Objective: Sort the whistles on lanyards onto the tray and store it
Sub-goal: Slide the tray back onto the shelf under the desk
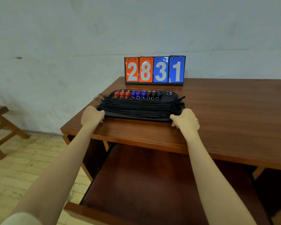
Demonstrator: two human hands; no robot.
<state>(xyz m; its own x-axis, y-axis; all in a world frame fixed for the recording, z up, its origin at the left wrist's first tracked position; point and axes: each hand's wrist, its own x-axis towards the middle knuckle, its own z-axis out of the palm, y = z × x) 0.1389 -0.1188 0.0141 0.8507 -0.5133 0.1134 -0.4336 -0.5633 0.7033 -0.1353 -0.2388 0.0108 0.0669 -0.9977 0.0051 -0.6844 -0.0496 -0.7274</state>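
Observation:
A black tray (169,95) lies on the wooden desk (225,111). Along its far side stands a row of whistles: three red (121,94), three blue (137,94), three dark (153,94). Their black lanyards (141,106) lie bundled across the tray's near half, the ends hanging over both short sides. My left hand (92,116) grips the tray's near left corner, thumb on top. My right hand (186,118) grips the near right corner the same way.
An open drawer (152,184) juts out under the desk's front edge, below my arms. A flip scoreboard (155,70) reading 28 and 31 stands behind the tray by the wall. A wooden stool (0,125) stands at the left on the tiled floor.

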